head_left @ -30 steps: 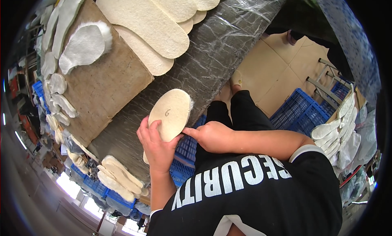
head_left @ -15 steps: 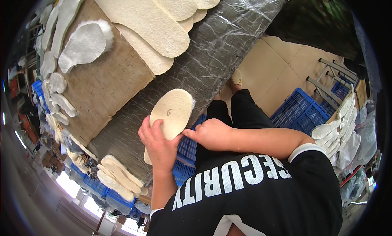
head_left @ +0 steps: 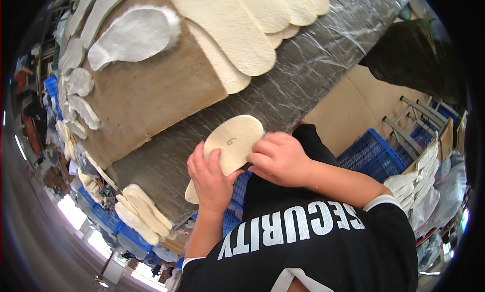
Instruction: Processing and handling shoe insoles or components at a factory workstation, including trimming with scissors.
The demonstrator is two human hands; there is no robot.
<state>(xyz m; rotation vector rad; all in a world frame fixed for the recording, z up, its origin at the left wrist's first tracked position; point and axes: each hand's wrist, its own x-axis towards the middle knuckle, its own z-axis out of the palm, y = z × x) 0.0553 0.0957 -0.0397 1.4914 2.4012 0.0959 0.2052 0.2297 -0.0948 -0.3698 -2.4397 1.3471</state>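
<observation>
A cream felt insole (head_left: 235, 140) with a small handwritten mark is held over the near edge of the table. Gripping it from its left and lower side is my left hand (head_left: 209, 178), thumb lying on the face and the other fingers around the edge. The heel end sticks out at the lower left of that hand. At the insole's right edge, my right hand (head_left: 283, 160) has its fingers curled and pressed together on the rim, where a little white fluff shows. Its fingertips are partly hidden.
Overlapping cream insoles (head_left: 242, 34) lie on the plastic-covered table (head_left: 298, 75). A brown board (head_left: 146, 95) bears a furry grey-white piece (head_left: 134, 37). More insoles (head_left: 144, 211) are stacked at the left edge. Blue crates (head_left: 374, 153) and a metal-legged stool (head_left: 404, 128) stand right.
My right hand has gone from pointing a finger at the insole's lower edge to curling its fingers at the right edge. The insole has turned slightly clockwise; the view has shifted.
</observation>
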